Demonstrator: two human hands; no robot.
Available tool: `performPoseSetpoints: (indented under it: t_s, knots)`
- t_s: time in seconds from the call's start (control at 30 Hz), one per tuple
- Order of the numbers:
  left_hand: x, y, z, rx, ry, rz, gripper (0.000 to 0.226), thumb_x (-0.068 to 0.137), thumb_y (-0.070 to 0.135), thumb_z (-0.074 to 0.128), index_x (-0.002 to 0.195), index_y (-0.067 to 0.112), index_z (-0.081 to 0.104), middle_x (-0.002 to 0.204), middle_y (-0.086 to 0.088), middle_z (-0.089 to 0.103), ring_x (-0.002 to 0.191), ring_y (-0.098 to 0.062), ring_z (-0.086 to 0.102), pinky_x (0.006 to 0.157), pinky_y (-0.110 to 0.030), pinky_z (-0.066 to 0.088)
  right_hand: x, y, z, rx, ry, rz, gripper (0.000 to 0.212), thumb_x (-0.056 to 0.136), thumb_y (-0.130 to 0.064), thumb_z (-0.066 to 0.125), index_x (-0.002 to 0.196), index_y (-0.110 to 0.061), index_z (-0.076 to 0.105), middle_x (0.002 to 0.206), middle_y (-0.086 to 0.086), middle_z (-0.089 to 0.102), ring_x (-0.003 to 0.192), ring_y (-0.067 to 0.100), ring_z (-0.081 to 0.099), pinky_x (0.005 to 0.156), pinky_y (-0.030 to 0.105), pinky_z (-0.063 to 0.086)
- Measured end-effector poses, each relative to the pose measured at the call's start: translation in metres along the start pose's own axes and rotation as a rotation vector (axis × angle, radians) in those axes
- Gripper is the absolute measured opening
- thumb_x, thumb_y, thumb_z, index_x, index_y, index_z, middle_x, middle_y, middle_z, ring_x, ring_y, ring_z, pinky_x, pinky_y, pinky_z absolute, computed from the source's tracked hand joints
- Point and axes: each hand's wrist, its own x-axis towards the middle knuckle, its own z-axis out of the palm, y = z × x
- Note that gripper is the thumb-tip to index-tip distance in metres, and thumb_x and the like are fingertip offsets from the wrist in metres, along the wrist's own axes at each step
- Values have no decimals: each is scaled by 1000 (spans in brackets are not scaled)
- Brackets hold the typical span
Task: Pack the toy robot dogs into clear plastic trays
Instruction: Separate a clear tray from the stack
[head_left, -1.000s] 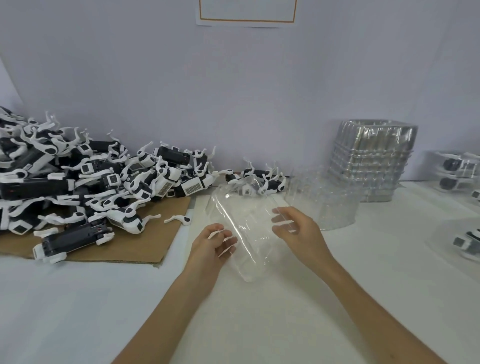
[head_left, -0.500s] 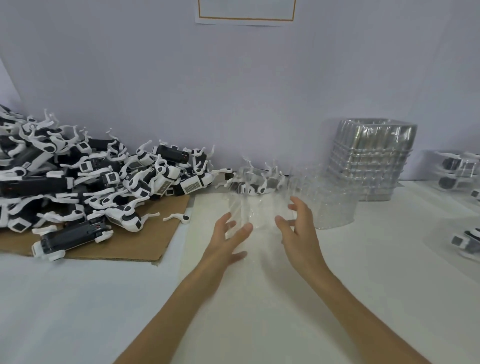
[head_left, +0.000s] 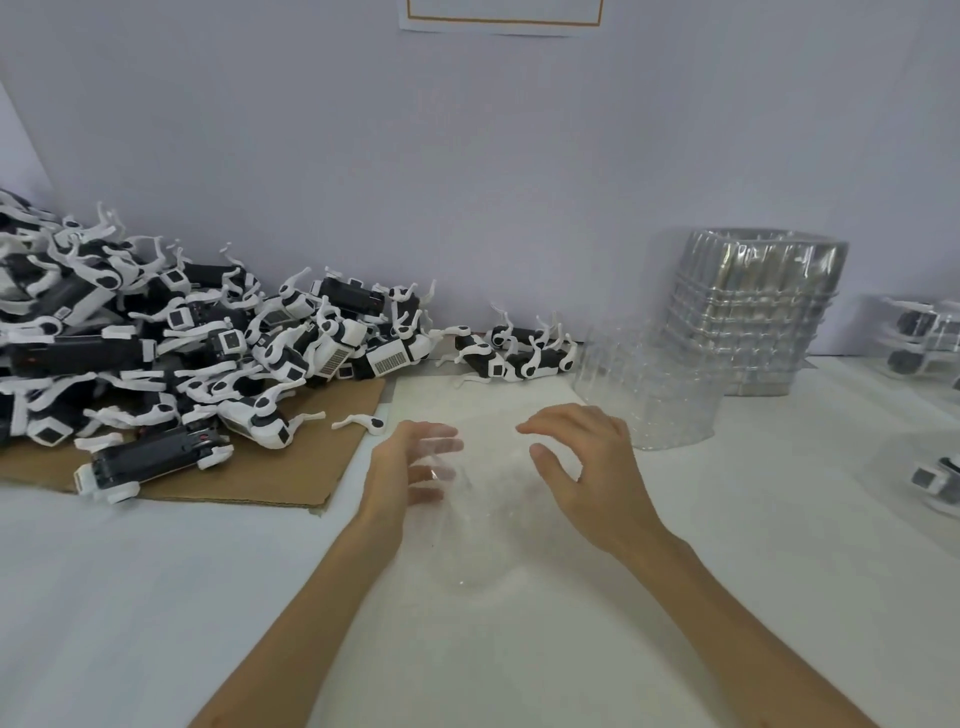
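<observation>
I've one clear plastic tray (head_left: 470, 525) lying on the white table (head_left: 156, 597) between my left hand (head_left: 410, 467) and right hand (head_left: 592, 467). Fingers are loosely spread, pinching nothing (contact unclear) — likely squaring it before reaching left to the toy robot dog pile (head_left: 208, 353).

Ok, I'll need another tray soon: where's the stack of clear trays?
Head view, far right of the table, against the wall: the tall tray stack stands just behind a shorter clear stack.

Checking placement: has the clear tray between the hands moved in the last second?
Yes. The clear tray came down, from overlapping the dogs by the wall to lying on the table.
</observation>
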Motion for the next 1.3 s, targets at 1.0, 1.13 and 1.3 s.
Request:
performPoseSetpoints:
  t_s: [1.0, 1.13, 1.3]
  knots:
    - [-1, -13, -1, -53, 173, 152, 31, 87, 8, 70, 114, 23, 69, 109, 5, 75, 87, 6, 68, 84, -21, 45, 128, 71, 26, -133, -327, 284, 50, 86, -6, 64, 135, -15, 56, 131, 6, 61, 117, 27, 59, 95, 37, 48]
    - [0, -16, -2, -62, 163, 166, 29, 87, 8, 70, 113, 22, 70, 108, 6, 76, 94, 5, 68, 83, -18, 45, 141, 115, 47, -528, -443, 129, 72, 81, -1, 60, 148, -17, 42, 149, 9, 43, 131, 33, 49, 96, 43, 48]
    - [5, -21, -3, -45, 144, 180, 28, 88, 10, 69, 112, 23, 70, 107, 10, 75, 100, 2, 67, 81, -15, 46, 156, 140, 76, -768, -499, 151, 74, 88, -13, 61, 154, -29, 32, 154, 15, 35, 141, 38, 37, 114, 49, 31]
